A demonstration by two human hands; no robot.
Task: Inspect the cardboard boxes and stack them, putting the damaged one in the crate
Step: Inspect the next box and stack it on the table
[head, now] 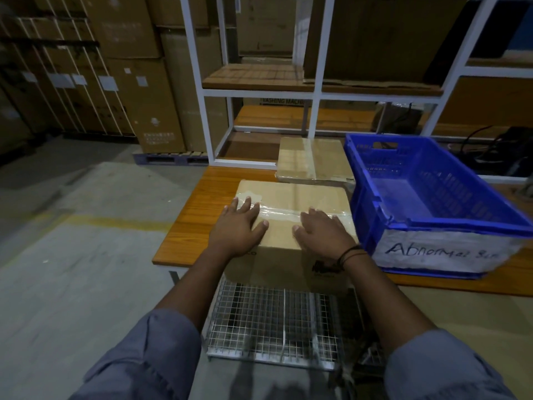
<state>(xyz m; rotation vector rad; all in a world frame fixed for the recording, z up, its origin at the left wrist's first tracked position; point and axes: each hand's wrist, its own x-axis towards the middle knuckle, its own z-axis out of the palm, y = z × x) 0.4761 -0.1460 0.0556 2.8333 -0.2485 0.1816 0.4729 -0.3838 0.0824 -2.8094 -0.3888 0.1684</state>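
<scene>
Grey-sleeved left hand [238, 226] and right hand [323, 232] lie flat atop taped box [291, 197].

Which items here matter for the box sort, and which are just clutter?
Job: near cardboard box, with left hand and right hand resting on top; far cardboard box behind it; blue crate.
Lying about: wire mesh basket; white rack; stacked cartons.

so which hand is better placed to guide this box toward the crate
Probably right: the right hand lies flat on the box next to the crate; the left hand is farther.
</scene>
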